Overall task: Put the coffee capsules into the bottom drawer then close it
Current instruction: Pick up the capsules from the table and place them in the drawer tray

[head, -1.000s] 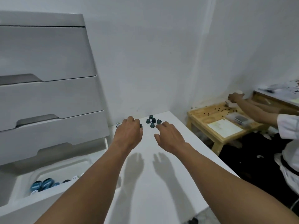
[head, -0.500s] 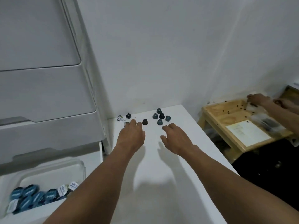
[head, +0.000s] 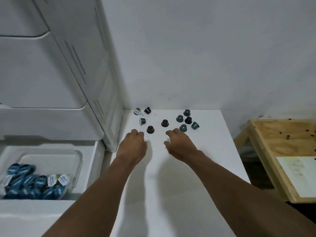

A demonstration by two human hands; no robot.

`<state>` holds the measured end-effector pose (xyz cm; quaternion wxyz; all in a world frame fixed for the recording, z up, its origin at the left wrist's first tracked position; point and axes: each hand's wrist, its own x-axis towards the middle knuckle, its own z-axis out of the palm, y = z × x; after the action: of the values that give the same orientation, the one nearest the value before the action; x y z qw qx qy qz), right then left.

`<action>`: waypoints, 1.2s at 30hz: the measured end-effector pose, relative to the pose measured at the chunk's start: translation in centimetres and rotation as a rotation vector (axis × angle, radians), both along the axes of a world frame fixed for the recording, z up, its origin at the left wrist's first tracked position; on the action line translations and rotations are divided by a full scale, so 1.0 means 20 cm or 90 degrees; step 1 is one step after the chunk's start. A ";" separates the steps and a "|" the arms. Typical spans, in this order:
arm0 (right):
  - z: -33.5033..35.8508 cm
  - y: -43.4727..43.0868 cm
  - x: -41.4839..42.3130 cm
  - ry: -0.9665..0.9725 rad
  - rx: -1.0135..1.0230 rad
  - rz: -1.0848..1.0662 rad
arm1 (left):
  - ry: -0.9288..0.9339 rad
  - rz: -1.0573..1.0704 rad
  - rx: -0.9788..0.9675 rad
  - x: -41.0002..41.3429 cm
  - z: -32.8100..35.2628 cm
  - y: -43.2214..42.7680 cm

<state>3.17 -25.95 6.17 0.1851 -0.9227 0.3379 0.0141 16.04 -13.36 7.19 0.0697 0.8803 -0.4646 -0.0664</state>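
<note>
Several dark and teal coffee capsules (head: 165, 123) lie scattered at the far end of the white table (head: 171, 185). My left hand (head: 132, 146) hovers just short of a black capsule (head: 150, 129), fingers loosely curled, holding nothing. My right hand (head: 179, 144) reaches toward a teal capsule (head: 183, 127), fingers relaxed and empty. At the lower left the bottom drawer (head: 95, 161) stands pulled out. Inside it a clear tray (head: 75, 156) holds several blue capsules (head: 34, 183).
A white drawer unit (head: 51, 74) rises at the left, its upper drawers closed. The white wall (head: 188, 57) stands right behind the capsules. A low wooden table (head: 280, 147) with a paper sheet (head: 299, 175) sits to the right, past the table edge.
The view has tilted down and closer to the table. Both hands stay near the capsules, the left one slightly nearer the black capsule. The other person at the wooden table has left the view.
</note>
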 end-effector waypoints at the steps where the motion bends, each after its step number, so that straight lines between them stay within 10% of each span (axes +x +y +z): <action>1: -0.02 -0.03 0.02 -0.010 -0.010 0.010 | -0.001 0.004 0.003 0.00 -0.02 -0.02; 36: -0.47 -0.56 0.49 0.022 -0.057 0.012 | 0.108 -0.052 0.020 0.36 -0.51 -0.60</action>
<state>13.05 -37.17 -3.28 0.1374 -0.9328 0.3328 0.0163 23.25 -25.44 -3.09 0.0920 0.8527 -0.4915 -0.1508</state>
